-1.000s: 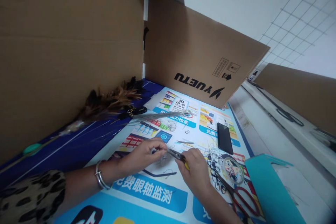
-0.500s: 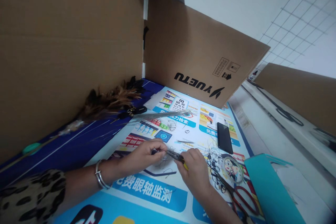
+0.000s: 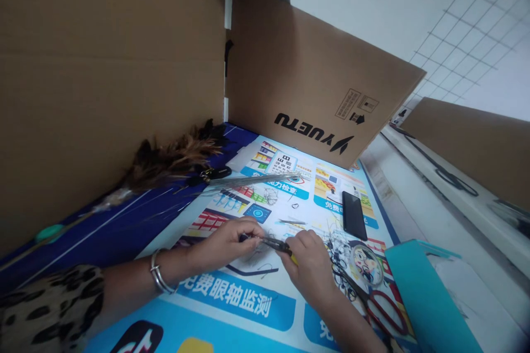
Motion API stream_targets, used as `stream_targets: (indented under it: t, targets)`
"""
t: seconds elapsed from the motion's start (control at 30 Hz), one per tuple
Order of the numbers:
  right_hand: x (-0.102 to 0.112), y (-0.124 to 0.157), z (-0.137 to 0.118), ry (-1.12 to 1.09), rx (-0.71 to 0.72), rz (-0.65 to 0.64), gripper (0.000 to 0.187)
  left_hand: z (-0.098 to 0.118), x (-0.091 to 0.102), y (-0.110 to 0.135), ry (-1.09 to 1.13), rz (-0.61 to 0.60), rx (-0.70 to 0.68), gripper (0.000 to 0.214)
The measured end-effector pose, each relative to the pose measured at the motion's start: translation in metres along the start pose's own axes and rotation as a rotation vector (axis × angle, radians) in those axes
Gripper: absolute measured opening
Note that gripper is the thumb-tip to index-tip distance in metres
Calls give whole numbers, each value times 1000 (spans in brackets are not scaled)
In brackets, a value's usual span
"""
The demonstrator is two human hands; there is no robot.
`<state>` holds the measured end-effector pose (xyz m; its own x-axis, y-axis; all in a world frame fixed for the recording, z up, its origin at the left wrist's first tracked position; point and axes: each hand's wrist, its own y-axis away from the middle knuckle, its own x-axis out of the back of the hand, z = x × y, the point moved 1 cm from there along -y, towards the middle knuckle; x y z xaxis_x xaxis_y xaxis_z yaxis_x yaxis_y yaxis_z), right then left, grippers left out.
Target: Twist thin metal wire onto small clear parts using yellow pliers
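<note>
My right hand (image 3: pixel 310 267) is wrapped round the yellow and black handles of a pair of pliers (image 3: pixel 276 244), whose jaws point left. At their tip my left hand (image 3: pixel 236 240) is closed in a pinch; what it holds is too small to make out. Thin wire (image 3: pixel 265 256) lies tangled below the fingertips. To the right of my right hand sit several small dark wire loops (image 3: pixel 343 287) beside a round clear dish (image 3: pixel 366 266). Scissors with red handles (image 3: pixel 387 311) lie near my right forearm.
A bundle of straight wires (image 3: pixel 256 179) lies across the printed mat (image 3: pixel 232 207). A black phone (image 3: pixel 354 215) rests at right, near a teal box (image 3: pixel 426 292). Brown feathers (image 3: pixel 174 160) lie along the left cardboard wall (image 3: pixel 111 66); another cardboard panel (image 3: pixel 314 66) stands behind.
Both hands stay close together with the pliers' jaws at the left fingertips. My right hand and the pliers have turned very slightly; little else differs.
</note>
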<state>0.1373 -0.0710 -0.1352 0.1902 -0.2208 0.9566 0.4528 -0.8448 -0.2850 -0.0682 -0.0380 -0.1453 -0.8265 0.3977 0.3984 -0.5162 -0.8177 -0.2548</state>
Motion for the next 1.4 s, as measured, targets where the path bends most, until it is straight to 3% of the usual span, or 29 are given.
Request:
stream_targets:
  t: [0.53, 0.9, 1.4]
  targets:
    - [1, -1, 7, -19, 87, -55, 15, -5, 8, -5, 49, -244, -36, 12]
    - [-4, 2, 6, 73, 153, -43, 14, -13, 8, -3, 132, -325, -14, 13]
    - [-10, 4, 3, 120, 154, -91, 12, -16, 8, -2, 132, -345, -8, 18]
